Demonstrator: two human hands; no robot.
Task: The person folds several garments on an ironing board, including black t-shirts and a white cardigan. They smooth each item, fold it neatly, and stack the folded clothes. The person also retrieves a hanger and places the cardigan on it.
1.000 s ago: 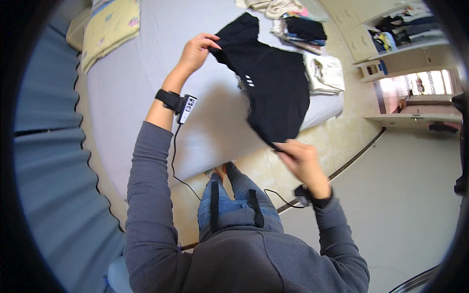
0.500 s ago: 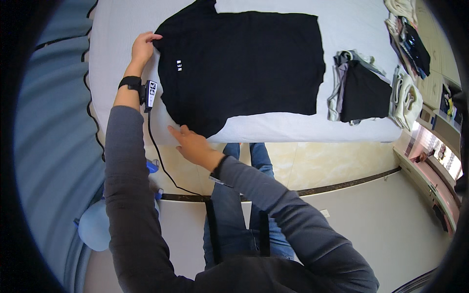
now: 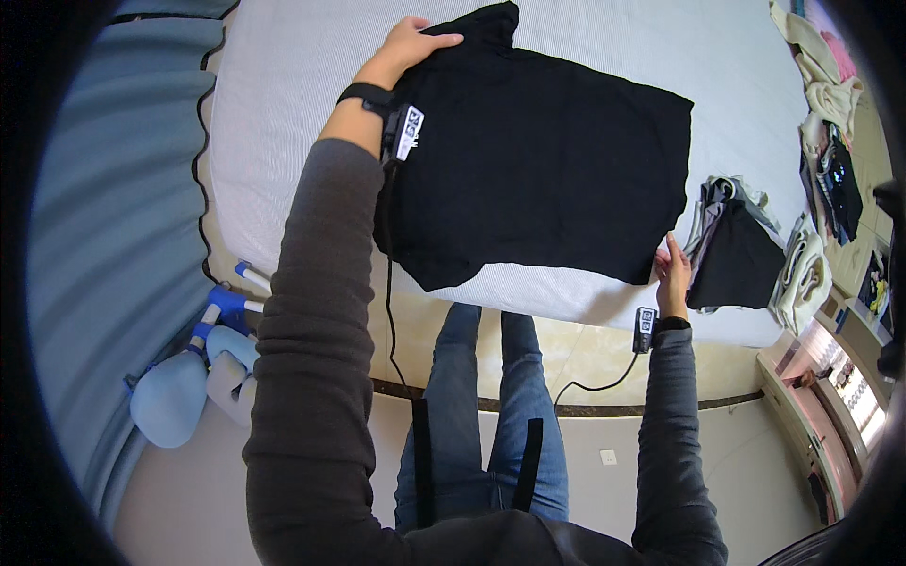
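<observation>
A black t-shirt [image 3: 547, 160] lies spread flat on the white bed [image 3: 283, 113], its hem toward the right. My left hand [image 3: 413, 42] grips the shirt's far shoulder, next to a sleeve that sticks out at the top. My right hand [image 3: 672, 269] rests flat, fingers straight, against the near hem corner of the shirt at the bed's edge. Each wrist carries a black strap with a small cabled device.
A folded stack of dark and grey clothes [image 3: 731, 250] sits just right of my right hand, with a cream garment [image 3: 802, 274] beyond it. More loose clothes [image 3: 830, 104] lie at the far right. A blue curtain [image 3: 113, 236] hangs left, and a blue soft toy [image 3: 175, 396] lies on the floor.
The view has swung left to right along the bed. My left hand moved from the shirt's near shoulder to the far one. My right hand went from the near sleeve to the hem corner.
</observation>
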